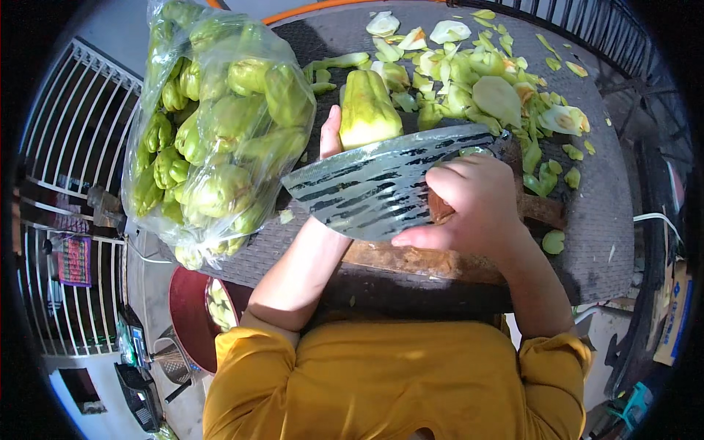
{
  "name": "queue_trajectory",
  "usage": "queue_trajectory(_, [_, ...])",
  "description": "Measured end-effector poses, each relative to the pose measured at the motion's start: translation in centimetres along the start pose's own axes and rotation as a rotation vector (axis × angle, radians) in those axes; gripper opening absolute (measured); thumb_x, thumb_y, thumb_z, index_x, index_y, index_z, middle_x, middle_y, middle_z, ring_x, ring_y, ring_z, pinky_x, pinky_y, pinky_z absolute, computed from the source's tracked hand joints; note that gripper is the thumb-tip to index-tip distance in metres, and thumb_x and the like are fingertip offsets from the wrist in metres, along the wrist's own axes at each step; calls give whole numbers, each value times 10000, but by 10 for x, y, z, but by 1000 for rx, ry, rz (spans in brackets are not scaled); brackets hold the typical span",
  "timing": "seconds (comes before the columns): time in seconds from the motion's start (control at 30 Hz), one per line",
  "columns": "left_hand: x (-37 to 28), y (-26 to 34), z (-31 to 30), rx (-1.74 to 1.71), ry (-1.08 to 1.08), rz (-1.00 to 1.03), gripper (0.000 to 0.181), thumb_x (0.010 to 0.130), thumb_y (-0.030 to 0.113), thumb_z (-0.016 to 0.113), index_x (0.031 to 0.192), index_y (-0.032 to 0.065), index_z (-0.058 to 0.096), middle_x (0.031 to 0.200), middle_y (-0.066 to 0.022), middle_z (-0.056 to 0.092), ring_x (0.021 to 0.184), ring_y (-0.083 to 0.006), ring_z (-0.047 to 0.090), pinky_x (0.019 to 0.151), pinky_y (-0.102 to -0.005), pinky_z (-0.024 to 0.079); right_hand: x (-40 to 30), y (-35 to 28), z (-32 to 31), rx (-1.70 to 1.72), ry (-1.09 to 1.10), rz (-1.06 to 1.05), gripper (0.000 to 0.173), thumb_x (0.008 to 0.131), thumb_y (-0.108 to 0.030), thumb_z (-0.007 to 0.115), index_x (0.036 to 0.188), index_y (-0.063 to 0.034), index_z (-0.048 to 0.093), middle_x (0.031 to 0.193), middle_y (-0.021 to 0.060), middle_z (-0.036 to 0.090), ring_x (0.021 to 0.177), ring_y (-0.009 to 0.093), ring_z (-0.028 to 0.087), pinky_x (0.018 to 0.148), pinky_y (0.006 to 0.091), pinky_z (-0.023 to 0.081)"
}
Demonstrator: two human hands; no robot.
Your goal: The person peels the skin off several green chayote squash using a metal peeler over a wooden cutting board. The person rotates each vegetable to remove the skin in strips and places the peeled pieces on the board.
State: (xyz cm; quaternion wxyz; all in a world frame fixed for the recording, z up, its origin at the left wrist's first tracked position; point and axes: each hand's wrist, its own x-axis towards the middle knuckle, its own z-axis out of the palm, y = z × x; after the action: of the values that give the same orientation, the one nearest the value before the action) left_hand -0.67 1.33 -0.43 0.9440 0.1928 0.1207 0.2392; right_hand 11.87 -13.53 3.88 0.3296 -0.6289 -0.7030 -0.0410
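In my left hand [331,133] is a pale green chayote [369,107], held upright with its lower end against or just behind the blade; most of that hand is hidden under the knife. My right hand [473,203] grips the brown handle of a wide, curved knife [379,181], whose dark-streaked blade spans from the handle to the left, over my left wrist. Beneath my right hand a wooden board [418,261] shows its front edge. Green peelings and cut chayote pieces [496,99] lie heaped beyond the knife.
A clear plastic bag of whole chayotes [220,121] stands at the left on the grey table [599,220]. Below the table's left edge is a red tub [190,319] with pale pieces in it. Metal bars [599,33] rise behind the table at the upper right.
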Motion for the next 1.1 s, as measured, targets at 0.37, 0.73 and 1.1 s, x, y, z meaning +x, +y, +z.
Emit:
queue_trajectory(0.37, [-6, -18, 20, 315, 176, 120, 602, 889, 597, 402, 1110, 56, 549, 921, -122, 645, 732, -250, 661, 605, -375, 563, 3, 30, 5, -160, 127, 269, 554, 638, -581, 732, 548, -64, 552, 548, 93, 577, 527, 270, 599, 498, 366, 451])
queue_trajectory(0.73, [7, -7, -15, -60, -153, -142, 539, 930, 544, 347, 1223, 124, 514, 1130, -165, 595, 936, -299, 633, 689, -436, 571, 2, 55, -8, 19, 141, 681, 626, 788, -603, 598, 624, 1, 571, 522, 99, 498, 501, 228, 498, 510, 373, 390])
queue_trajectory(1.1, [0, -8, 2, 148, 35, 25, 659, 854, 635, 462, 1173, 65, 548, 979, -135, 644, 822, -230, 646, 730, -360, 545, -8, -21, 20, 38, 110, -31, 589, 512, -598, 777, 571, -91, 483, 546, 68, 504, 504, 282, 528, 496, 356, 415])
